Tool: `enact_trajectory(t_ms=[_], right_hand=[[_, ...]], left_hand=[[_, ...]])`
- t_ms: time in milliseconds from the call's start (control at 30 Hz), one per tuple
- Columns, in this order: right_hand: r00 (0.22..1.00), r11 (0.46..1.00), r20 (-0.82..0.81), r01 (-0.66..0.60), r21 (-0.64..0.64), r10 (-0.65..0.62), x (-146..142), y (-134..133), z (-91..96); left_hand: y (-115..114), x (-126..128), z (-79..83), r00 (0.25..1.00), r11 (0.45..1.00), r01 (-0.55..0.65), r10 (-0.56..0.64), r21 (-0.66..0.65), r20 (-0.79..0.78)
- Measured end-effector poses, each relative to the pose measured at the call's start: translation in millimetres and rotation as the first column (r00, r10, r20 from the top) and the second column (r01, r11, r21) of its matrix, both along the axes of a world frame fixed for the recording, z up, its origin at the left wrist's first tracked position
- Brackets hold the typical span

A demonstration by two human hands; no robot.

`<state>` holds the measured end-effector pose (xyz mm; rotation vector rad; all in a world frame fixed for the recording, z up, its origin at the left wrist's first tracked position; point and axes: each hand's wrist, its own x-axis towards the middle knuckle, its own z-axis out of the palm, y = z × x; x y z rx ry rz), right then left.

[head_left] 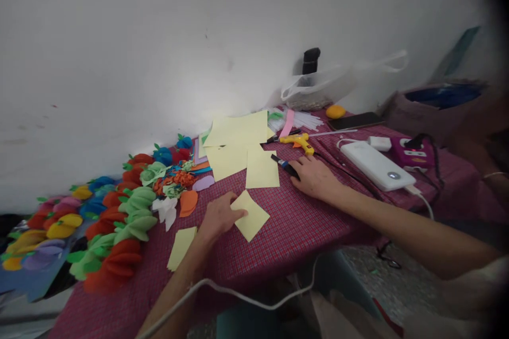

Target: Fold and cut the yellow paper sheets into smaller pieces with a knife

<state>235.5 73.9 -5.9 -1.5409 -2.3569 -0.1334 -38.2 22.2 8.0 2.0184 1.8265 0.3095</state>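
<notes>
My left hand [222, 214] pinches a small square of pale yellow paper [252, 218] between thumb and fingers, just above or on the checked tablecloth. A dark blue and black slim tool [281, 163] lies under the fingers of my right hand [312, 176], which is closed around its near end; its exact kind is unclear. The tool's far tip rests over another pale yellow sheet [262, 170]. Left of my left wrist sits a stack of cut yellow paper pieces [181, 247]. Beyond my right hand lies a yellow glue gun [299, 141].
Colourful folded-paper fruit shapes [115, 222] crowd the left side. Large yellow sheets [238, 130] lean near the wall. A white power bank [377, 165], purple power strip [413, 151] and black phone [356, 121] occupy the right. A white cable [254, 303] crosses in front.
</notes>
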Motion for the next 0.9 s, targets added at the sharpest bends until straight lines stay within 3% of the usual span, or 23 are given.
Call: enact_trajectory(t_ms=[100, 167, 233, 367, 433, 633, 700, 900], right_hand=[[0.978, 0.984, -0.128, -0.172, -0.034, 0.167, -14.2, -4.2, 10.3], [0.921, 0.939, -0.272, -0.321, -0.121, 0.280, -28.7, -5.5, 16.3], [0.859, 0.887, -0.416, -0.411, -0.210, 0.299, -45.5, -3.6, 20.9], [0.845, 0.880, -0.492, -0.383, -0.282, 0.210, -76.3, 12.7, 24.2], [0.848, 0.871, -0.503, -0.367, -0.326, 0.169, -86.4, 23.8, 21.7], [0.760, 0.820, -0.640, -0.434, -0.373, 0.111, -92.7, 45.3, -1.2], [0.696, 0.768, -0.714, -0.497, -0.404, 0.075, -90.2, 48.3, -8.8], [0.457, 0.564, -0.886, -0.711, -0.419, -0.083, -86.6, 48.1, -18.2]], left_hand=[[5.6, -3.5, -1.3, 0.987, 1.000, -0.016, 0.016, 0.000, 0.161], [11.4, -3.5, 2.1, 0.964, 0.999, -0.054, 0.054, -0.005, 0.261], [17.7, -0.8, 8.3, 0.928, 0.996, -0.085, 0.075, 0.011, 0.364], [28.3, 6.5, 16.1, 0.867, 0.995, -0.056, 0.007, 0.083, 0.498], [32.2, 6.9, 13.5, 0.809, 0.995, -0.081, 0.028, 0.064, 0.587], [39.2, -2.7, -5.5, 0.454, 0.959, -0.276, 0.189, -0.064, 0.871], [39.3, -2.9, -9.3, 0.413, 0.952, -0.292, 0.212, -0.092, 0.886], [33.8, 3.3, -8.9, 0.409, 0.958, -0.263, 0.216, -0.113, 0.887]])
